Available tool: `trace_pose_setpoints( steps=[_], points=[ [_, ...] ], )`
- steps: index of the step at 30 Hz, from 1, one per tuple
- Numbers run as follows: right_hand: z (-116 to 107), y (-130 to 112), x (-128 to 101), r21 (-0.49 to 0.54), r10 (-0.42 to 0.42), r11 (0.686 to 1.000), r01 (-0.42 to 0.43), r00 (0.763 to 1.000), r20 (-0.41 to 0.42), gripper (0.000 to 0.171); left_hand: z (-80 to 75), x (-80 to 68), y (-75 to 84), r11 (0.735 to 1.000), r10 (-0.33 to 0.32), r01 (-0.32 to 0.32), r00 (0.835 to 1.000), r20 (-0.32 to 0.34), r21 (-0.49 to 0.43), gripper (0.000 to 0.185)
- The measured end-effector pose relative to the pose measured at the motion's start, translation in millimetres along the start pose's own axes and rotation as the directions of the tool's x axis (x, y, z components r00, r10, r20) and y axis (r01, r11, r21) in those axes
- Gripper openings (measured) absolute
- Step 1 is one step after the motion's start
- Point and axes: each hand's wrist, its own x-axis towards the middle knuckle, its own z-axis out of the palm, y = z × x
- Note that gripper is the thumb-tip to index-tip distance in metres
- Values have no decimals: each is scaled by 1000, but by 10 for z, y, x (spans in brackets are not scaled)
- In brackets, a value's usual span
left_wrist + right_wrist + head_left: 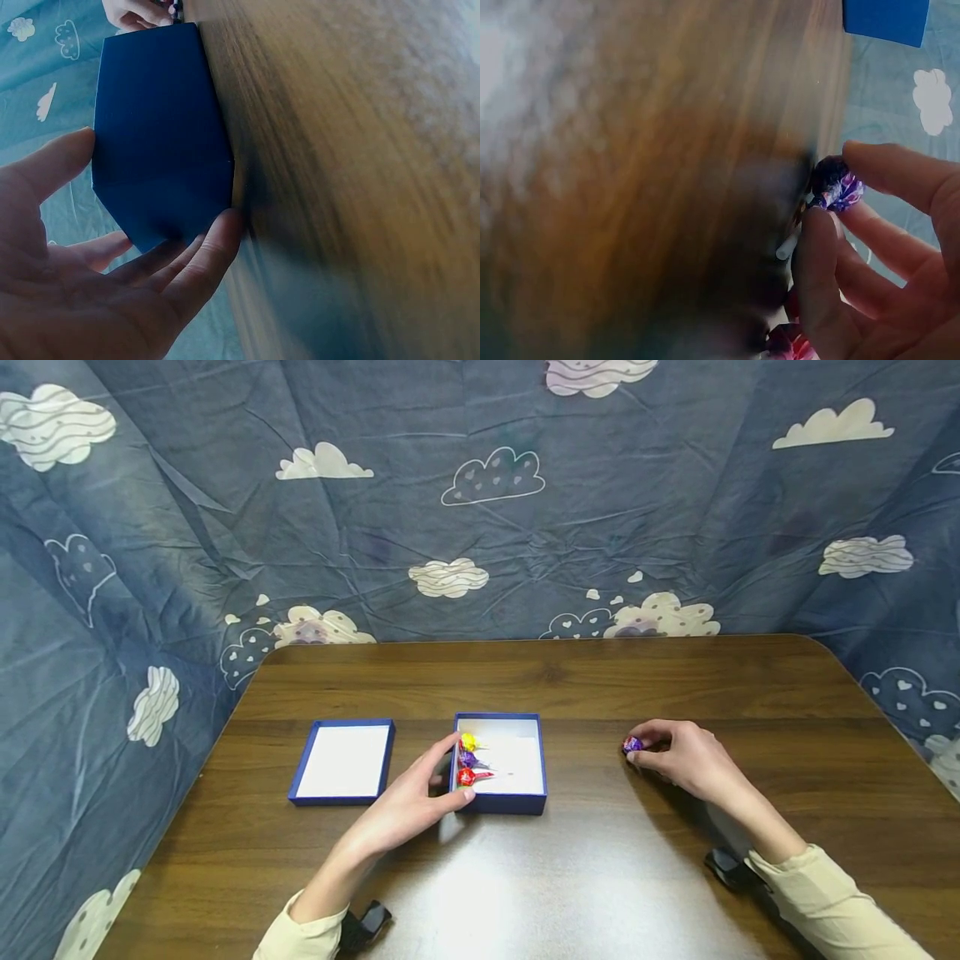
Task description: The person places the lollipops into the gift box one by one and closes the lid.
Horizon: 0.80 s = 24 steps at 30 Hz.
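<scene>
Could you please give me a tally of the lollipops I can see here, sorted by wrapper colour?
Yellow lollipop, in the open blue box: 1
Purple lollipops, one in the box and one pinched by the right hand at: 2
Red lollipop, in the box: 1
Total: 4; another wrapper in the right wrist view is too blurred to count.

The left hand (90, 292) fills the lower left of the view, palm up toward the camera, fingers fairly straight. Its thumb (56, 161) lies against one side of a dark blue box (161, 127), and the fingertips (221, 232) touch the box's lower corner where it meets the bench (352, 150). The box stands on the brown wooden bench. Beyond its far end, part of the other hand (139, 11) shows, too small to read. Blue cloth with white clouds (37, 67) lies behind.
</scene>
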Motion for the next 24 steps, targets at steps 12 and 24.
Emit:
trace_pose_setpoints(
  steps=[12, 24],
  points=[
    [13, -81, -35, 56, -156, 987, 153, 986, 51, 17, 0, -7, 4, 1000, 5, -5, 1000, -5, 4, 77],
    [68, -322, -72, 273, -263, 928, 254, 965, -4, 22, 3, 1, 4, 1000, 10, -10, 1000, -15, 5, 75]
  ],
)
